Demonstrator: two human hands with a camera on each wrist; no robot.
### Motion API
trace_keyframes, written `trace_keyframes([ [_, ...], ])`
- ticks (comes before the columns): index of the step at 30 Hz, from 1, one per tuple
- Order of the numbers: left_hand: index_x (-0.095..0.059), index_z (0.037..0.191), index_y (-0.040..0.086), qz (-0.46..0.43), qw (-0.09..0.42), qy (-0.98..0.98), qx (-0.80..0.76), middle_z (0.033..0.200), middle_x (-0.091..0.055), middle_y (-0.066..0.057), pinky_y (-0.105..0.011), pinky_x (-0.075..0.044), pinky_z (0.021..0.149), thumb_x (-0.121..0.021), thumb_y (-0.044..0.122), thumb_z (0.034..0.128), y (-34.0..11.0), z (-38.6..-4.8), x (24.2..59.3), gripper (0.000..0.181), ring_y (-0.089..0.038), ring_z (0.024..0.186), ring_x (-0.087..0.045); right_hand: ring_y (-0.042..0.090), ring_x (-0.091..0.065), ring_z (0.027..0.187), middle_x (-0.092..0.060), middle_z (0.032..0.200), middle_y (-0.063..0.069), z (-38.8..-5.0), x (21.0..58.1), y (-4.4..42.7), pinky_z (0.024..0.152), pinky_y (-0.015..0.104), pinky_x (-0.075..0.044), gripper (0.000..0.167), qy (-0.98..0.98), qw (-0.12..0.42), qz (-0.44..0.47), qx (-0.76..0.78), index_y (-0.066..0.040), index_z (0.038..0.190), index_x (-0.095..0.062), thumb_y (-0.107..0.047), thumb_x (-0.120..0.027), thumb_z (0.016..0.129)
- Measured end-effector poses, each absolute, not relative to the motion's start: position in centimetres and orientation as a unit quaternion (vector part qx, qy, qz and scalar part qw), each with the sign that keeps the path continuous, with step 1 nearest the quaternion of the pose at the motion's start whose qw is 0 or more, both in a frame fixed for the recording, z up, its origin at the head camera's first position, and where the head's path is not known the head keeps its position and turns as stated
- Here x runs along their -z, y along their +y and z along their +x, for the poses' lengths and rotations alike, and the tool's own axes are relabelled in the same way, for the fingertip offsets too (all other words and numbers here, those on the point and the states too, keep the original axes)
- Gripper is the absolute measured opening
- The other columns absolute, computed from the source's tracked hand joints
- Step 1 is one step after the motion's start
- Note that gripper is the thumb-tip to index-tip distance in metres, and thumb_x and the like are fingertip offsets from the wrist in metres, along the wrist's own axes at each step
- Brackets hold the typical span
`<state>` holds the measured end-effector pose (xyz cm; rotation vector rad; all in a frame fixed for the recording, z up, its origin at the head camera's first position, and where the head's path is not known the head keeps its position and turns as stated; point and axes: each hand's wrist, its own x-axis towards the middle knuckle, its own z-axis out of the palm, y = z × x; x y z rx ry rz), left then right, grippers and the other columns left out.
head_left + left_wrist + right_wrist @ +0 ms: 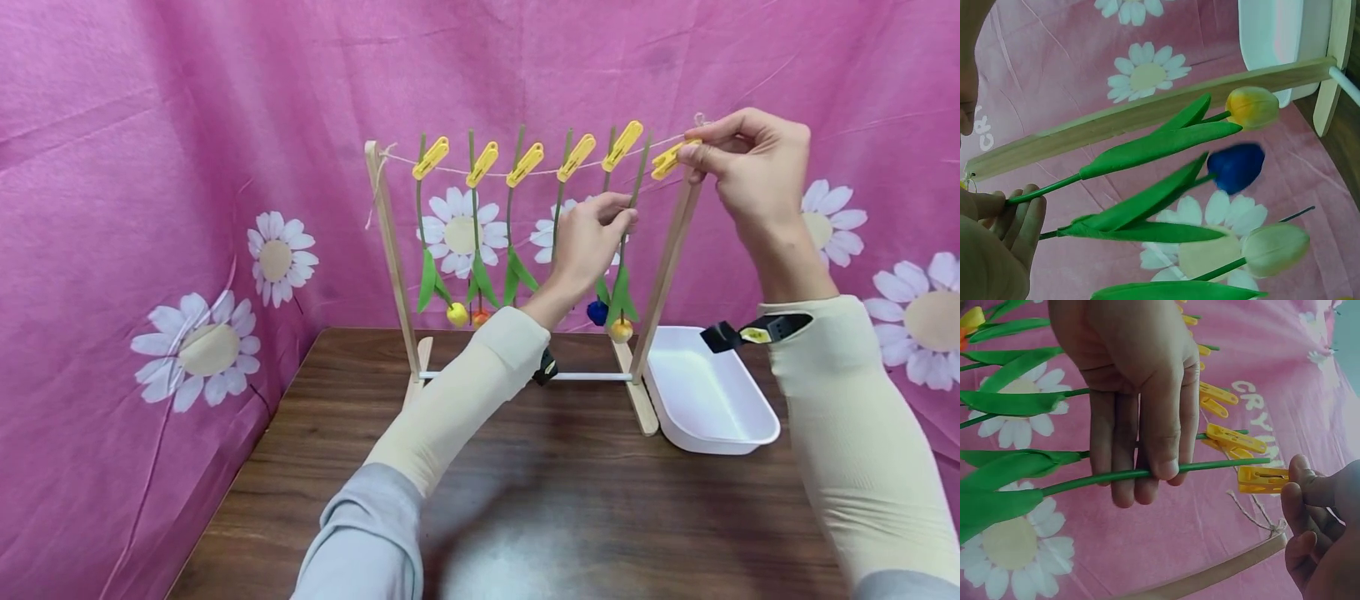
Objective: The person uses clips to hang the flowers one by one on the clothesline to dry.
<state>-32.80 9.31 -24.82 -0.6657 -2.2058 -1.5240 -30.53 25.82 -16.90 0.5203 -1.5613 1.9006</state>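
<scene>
My left hand [585,242] pinches the green stem of an artificial tulip [1252,107], whose yellow-and-cream bloom hangs downward. Between the thumb and fingers of my right hand [768,158] is a yellow clothespin [1260,479], beside the top of that stem and close to the string [397,157]. To the left, several yellow clothespins [525,165] hold other tulips upside down on the string. A blue tulip [1236,167] hangs nearest the held one, then a cream tulip [1277,250]. In the head view my left forearm hides some blooms.
The string runs between two posts of a wooden frame [392,258], joined low down by a white rod [592,377]. A white basin [705,387] stands right of the frame on the brown wooden table [337,433]. Behind hangs a pink cloth [187,83] with daisies.
</scene>
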Motion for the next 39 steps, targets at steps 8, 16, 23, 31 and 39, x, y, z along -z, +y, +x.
trace_keyframes([
  [8, -0.077, 0.126, 0.011, -0.221, 0.207, -0.808, 0.506, 0.11, -0.083, 0.002, -0.006, -0.053, 0.074, -0.067, 0.02, 0.1069, 10.1, -33.0, 23.8, 0.024, 0.002, 0.091, -0.077, 0.013, -0.061, 0.041, -0.079, 0.075, 0.011, -31.3, 15.0, 25.9, 0.037, 0.019, -0.045, 0.015, -0.572, 0.291, 0.145, -0.753, 0.012, 0.088, -0.079, 0.02, -0.084, 0.077],
  [16, -0.078, 0.127, 0.016, -0.195, 0.231, -0.845, 0.442, 0.113, -0.083, 0.006, -0.008, -0.051, 0.068, -0.067, 0.02, 0.1071, 10.6, -33.2, 23.2, 0.023, 0.002, 0.09, -0.076, 0.012, -0.051, 0.032, -0.078, 0.069, 0.011, -32.0, 14.4, 26.2, 0.031, 0.019, -0.036, 0.018, -0.581, 0.26, 0.109, -0.763, 0.008, 0.091, -0.081, 0.012, -0.09, 0.076],
  [23, -0.079, 0.125, 0.023, -0.173, 0.231, -0.872, 0.395, 0.114, -0.082, 0.013, -0.012, -0.054, 0.075, -0.066, 0.025, 0.1075, 11.1, -33.2, 22.8, 0.022, 0.002, 0.094, -0.074, 0.01, -0.049, 0.031, -0.077, 0.067, 0.007, -32.4, 14.6, 26.3, 0.03, 0.018, -0.03, 0.017, -0.61, 0.242, 0.097, -0.748, 0.003, 0.091, -0.083, 0.01, -0.09, 0.077],
  [31, -0.079, 0.123, 0.026, -0.164, 0.235, -0.88, 0.378, 0.113, -0.081, 0.015, -0.016, -0.056, 0.078, -0.066, 0.025, 0.1076, 11.2, -33.3, 23.0, 0.02, -0.001, 0.096, -0.075, 0.008, -0.056, 0.036, -0.078, 0.072, -0.002, -32.1, 14.3, 26.1, 0.032, 0.018, -0.032, 0.018, -0.696, 0.219, 0.095, -0.678, -0.008, 0.1, -0.085, 0.004, -0.085, 0.086],
  [39, -0.074, 0.132, 0.025, -0.173, 0.216, -0.884, 0.377, 0.118, -0.081, 0.012, -0.018, -0.057, 0.081, -0.063, 0.023, 0.1091, 11.3, -33.1, 23.0, 0.026, -0.002, 0.101, -0.075, 0.012, -0.066, 0.042, -0.073, 0.09, -0.001, -31.8, 14.6, 25.8, 0.034, 0.019, -0.043, 0.027, -0.73, 0.222, 0.109, -0.638, -0.011, 0.117, -0.082, -0.004, -0.082, 0.091],
])
